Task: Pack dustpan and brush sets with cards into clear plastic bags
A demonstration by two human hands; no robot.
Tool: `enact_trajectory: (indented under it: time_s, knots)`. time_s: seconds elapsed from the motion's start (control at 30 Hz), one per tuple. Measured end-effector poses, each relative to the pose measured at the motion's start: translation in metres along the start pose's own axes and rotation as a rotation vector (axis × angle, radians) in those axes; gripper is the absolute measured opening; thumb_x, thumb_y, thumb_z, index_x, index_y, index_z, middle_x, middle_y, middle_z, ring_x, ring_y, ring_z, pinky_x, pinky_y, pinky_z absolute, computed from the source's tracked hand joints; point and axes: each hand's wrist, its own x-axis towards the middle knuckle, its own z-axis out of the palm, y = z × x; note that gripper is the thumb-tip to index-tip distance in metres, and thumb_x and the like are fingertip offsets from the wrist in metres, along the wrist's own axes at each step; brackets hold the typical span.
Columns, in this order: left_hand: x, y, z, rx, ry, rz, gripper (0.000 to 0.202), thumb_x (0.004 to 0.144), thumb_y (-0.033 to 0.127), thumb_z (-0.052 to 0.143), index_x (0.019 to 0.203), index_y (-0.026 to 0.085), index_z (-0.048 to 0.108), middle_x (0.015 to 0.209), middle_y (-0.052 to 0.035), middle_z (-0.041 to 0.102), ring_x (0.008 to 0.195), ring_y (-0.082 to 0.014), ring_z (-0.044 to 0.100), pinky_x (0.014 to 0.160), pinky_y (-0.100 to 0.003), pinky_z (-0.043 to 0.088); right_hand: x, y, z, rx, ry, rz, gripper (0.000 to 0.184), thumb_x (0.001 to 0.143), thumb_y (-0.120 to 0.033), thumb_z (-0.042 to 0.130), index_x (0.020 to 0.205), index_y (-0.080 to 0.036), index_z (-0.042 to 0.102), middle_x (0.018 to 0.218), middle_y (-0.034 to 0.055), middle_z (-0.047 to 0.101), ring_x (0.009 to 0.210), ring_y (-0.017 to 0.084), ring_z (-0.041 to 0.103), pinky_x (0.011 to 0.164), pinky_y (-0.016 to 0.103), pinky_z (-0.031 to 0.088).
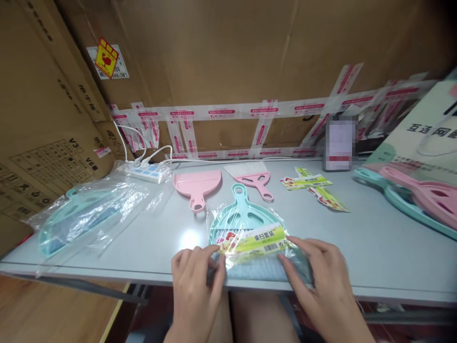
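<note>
A mint-green dustpan and brush set (247,212) in clear plastic lies at the table's front edge, handle pointing away from me. Across it sits a green-and-yellow printed label card (255,242). My left hand (198,281) pinches the card's left end between thumb and forefinger. At the right end, my right hand (317,276) grips the card and the plastic near it, its thumb below and forefinger above. Beyond the set lie a pink dustpan (198,183) and a pink brush (254,180) with white bristles, apart from each other.
Another bagged mint set (76,216) lies at left, near a white power strip (148,172). Several loose label cards (309,182) lie right of the pink brush. A phone (339,143) leans at the back. Unwrapped pink and mint pieces (428,190) overlap at right. Cardboard boxes (221,52) stand behind.
</note>
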Motion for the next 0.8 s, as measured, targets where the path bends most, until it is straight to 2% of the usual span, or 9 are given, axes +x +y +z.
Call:
enact_trajectory:
  time_s: [0.07,0.13,0.27,0.33,0.43,0.53,0.63,0.73,0.8]
  knots:
    - [0.001,0.002,-0.001,-0.005,-0.025,-0.110,0.022,0.083,0.023,0.053,0.105,0.020,0.052,0.075,-0.0009,0.056,0.065,-0.0155,0.054,0.066,-0.031,0.041,0.001,0.002,0.001,-0.072,-0.017,0.079,0.047,0.087,-0.046,0.043,0.117,-0.009,0.049,0.098,0.0172,0.054,0.091,0.028,0.054,0.076,0.043,0.045]
    - [0.004,0.001,-0.003,0.009,-0.089,-0.181,0.029,0.086,0.028,0.049,0.113,0.018,0.046,0.077,-0.0017,0.055,0.064,-0.0164,0.055,0.062,-0.030,0.042,0.004,0.005,0.000,-0.080,-0.103,0.105,0.049,0.087,-0.050,0.040,0.114,-0.009,0.047,0.094,0.0158,0.058,0.085,0.027,0.057,0.072,0.042,0.046]
    - [0.012,-0.003,-0.004,0.067,-0.246,-0.104,0.028,0.090,0.024,0.038,0.117,0.016,0.041,0.062,0.0026,0.053,0.055,-0.0165,0.054,0.057,-0.030,0.041,0.010,0.011,0.000,-0.044,-0.247,0.143,0.037,0.089,-0.043,0.035,0.108,-0.014,0.047,0.090,0.0133,0.065,0.080,0.026,0.064,0.064,0.037,0.047]
    - [0.015,-0.005,-0.004,0.067,-0.268,-0.085,0.027,0.091,0.020,0.035,0.117,0.016,0.040,0.062,0.0024,0.056,0.054,-0.0163,0.055,0.056,-0.029,0.041,0.011,0.012,0.001,-0.008,-0.278,0.194,0.035,0.089,-0.043,0.035,0.107,-0.016,0.046,0.087,0.0115,0.067,0.078,0.026,0.065,0.062,0.035,0.047]
    - [0.011,-0.005,-0.003,0.021,-0.177,-0.074,0.028,0.091,0.018,0.036,0.119,0.018,0.040,0.074,-0.0021,0.064,0.060,-0.0165,0.059,0.057,-0.029,0.044,0.006,0.011,0.002,0.105,-0.235,0.319,0.032,0.087,-0.046,0.038,0.104,-0.020,0.045,0.081,0.0074,0.067,0.074,0.024,0.065,0.060,0.034,0.047]
    - [0.002,-0.002,-0.001,-0.077,-0.009,-0.091,0.027,0.090,0.016,0.039,0.116,0.021,0.043,0.095,-0.0079,0.066,0.070,-0.0164,0.062,0.061,-0.029,0.047,0.000,0.002,0.000,0.273,-0.070,0.492,0.037,0.083,-0.050,0.046,0.105,-0.021,0.043,0.082,0.0067,0.064,0.076,0.023,0.064,0.063,0.032,0.048]
    - [-0.005,0.001,0.002,-0.162,0.134,-0.120,0.024,0.088,0.015,0.045,0.112,0.020,0.047,0.098,-0.0089,0.064,0.073,-0.0163,0.063,0.062,-0.028,0.050,0.000,-0.018,-0.010,0.513,0.058,0.665,0.046,0.080,-0.053,0.051,0.111,-0.021,0.038,0.083,0.0061,0.062,0.074,0.020,0.062,0.062,0.029,0.050]
    - [-0.007,0.006,0.005,-0.206,0.211,-0.118,0.024,0.086,0.013,0.047,0.108,0.021,0.049,0.093,-0.0068,0.064,0.067,-0.0148,0.061,0.061,-0.028,0.050,0.007,-0.036,-0.021,0.670,0.036,0.800,0.059,0.071,-0.059,0.059,0.116,-0.024,0.041,0.087,0.0055,0.064,0.067,0.019,0.062,0.055,0.028,0.052]
    - [-0.006,0.012,0.006,-0.236,0.205,-0.116,0.024,0.085,0.012,0.048,0.107,0.022,0.049,0.091,-0.0051,0.064,0.064,-0.0138,0.060,0.058,-0.027,0.048,0.011,-0.036,-0.026,0.702,-0.030,0.921,0.065,0.066,-0.059,0.064,0.119,-0.026,0.044,0.073,0.0012,0.063,0.050,0.017,0.057,0.044,0.027,0.049]
